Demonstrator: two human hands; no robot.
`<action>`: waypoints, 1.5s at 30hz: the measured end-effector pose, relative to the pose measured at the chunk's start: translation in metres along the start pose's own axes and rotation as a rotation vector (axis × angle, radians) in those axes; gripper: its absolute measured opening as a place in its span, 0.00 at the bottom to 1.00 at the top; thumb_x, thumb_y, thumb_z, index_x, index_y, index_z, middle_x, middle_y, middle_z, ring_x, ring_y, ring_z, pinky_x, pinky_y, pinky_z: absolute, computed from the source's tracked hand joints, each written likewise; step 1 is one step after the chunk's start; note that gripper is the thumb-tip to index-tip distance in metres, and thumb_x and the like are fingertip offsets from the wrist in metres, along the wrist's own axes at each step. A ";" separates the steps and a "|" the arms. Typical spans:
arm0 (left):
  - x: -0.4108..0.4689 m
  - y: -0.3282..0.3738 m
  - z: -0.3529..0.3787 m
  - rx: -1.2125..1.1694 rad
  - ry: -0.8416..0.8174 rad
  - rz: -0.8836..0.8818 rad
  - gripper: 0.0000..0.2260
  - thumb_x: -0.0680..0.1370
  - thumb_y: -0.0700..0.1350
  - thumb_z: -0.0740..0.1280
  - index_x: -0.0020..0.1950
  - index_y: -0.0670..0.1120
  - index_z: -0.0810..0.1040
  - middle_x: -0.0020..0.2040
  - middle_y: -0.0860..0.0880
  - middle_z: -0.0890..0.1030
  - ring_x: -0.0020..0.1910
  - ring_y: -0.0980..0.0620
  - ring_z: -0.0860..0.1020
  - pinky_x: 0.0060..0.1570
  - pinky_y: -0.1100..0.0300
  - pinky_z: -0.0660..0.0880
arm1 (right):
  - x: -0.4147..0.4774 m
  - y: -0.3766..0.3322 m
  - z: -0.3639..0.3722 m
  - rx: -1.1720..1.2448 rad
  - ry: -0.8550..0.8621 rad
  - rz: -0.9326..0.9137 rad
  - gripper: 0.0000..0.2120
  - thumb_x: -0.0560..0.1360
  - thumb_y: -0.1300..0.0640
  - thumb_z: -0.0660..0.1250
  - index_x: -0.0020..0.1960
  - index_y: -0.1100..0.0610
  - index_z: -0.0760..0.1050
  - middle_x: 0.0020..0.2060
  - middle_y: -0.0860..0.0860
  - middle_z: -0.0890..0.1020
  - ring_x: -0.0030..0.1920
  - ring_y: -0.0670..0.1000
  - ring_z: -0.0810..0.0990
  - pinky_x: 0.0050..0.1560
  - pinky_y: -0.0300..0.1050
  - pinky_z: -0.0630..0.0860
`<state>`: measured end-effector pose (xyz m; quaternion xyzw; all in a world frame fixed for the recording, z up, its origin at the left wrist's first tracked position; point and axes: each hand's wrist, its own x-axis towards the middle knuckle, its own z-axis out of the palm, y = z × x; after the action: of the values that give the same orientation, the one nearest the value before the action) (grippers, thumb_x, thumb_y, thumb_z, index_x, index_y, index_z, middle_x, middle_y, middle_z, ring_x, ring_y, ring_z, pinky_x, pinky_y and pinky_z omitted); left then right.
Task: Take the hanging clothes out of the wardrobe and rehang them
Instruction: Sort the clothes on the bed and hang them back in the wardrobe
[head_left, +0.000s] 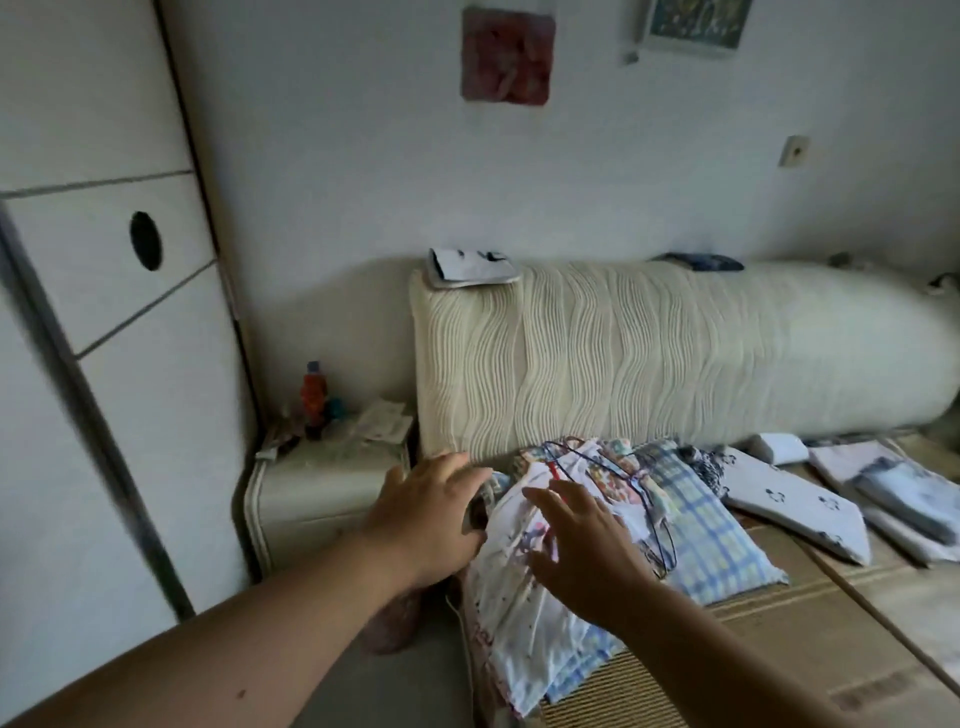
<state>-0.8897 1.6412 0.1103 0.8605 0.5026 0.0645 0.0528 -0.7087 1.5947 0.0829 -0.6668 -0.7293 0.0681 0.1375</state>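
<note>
So far, we judge, half is done: the clothes (524, 587) are out of the wardrobe (114, 291) and lie heaped on the bed's woven mat (779, 629), and all the rehanging is left. The heap is soft, crumpled cloth in speckled white, blue check and a flowered print, with thin wire hangers (667, 540) looping through it. Behind it stands a cream headboard (649, 353) ribbed in waves. Our left hand (431, 514) is at the heap's left edge and our right hand (582, 551) over the white cloth. Both are spread and grip nothing.
</note>
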 end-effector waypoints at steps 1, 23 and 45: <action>0.020 -0.007 0.008 -0.013 -0.025 0.024 0.31 0.76 0.57 0.62 0.76 0.55 0.54 0.78 0.51 0.52 0.77 0.52 0.49 0.73 0.44 0.52 | 0.013 0.011 0.009 -0.011 -0.011 0.054 0.31 0.75 0.45 0.63 0.74 0.43 0.54 0.74 0.51 0.58 0.71 0.54 0.63 0.68 0.54 0.66; 0.342 -0.012 0.126 -0.056 -0.334 0.300 0.28 0.73 0.56 0.64 0.73 0.58 0.63 0.76 0.52 0.59 0.74 0.51 0.58 0.72 0.48 0.59 | 0.175 0.219 0.088 0.258 -0.003 0.718 0.26 0.74 0.51 0.68 0.70 0.50 0.66 0.68 0.53 0.68 0.64 0.52 0.73 0.63 0.48 0.74; 0.562 0.043 0.380 -0.087 -0.638 0.182 0.30 0.75 0.52 0.64 0.75 0.57 0.58 0.78 0.50 0.53 0.76 0.48 0.53 0.73 0.51 0.56 | 0.338 0.507 0.261 0.448 -0.174 0.920 0.29 0.77 0.45 0.61 0.75 0.46 0.54 0.70 0.55 0.67 0.63 0.58 0.72 0.61 0.54 0.74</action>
<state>-0.5171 2.1005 -0.2249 0.8756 0.3785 -0.1824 0.2384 -0.3255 2.0027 -0.2723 -0.8645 -0.3367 0.3313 0.1716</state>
